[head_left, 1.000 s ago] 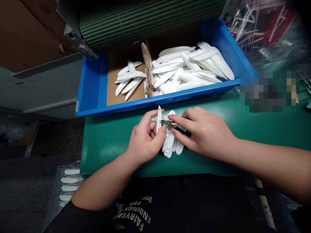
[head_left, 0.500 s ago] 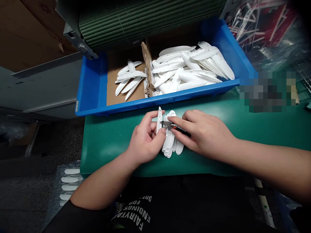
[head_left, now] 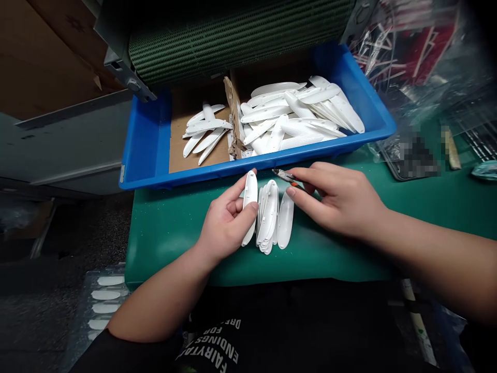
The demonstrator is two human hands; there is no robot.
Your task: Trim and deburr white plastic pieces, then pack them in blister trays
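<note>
My left hand (head_left: 227,223) is closed round one long white plastic piece (head_left: 249,199), held flat side up above the green mat (head_left: 166,228). Just right of it lies a small stack of the same white pieces (head_left: 272,215). My right hand (head_left: 341,199) grips small cutting pliers (head_left: 285,176) with an orange handle, tips pointing left and clear of the held piece. A blue bin (head_left: 147,150) behind the hands holds many white pieces in two compartments split by a cardboard divider (head_left: 233,116).
A dark ribbed conveyor (head_left: 233,36) overhangs the bin's back. Clear plastic bags with red and white scrap (head_left: 411,57) lie at the right. A clear tray of white pieces (head_left: 103,300) sits low at the left, below the mat's edge.
My right hand pulled the pliers away from the held piece, up and to the right. My left hand turned the piece from edge-on to flat and lowered it beside the stack.
</note>
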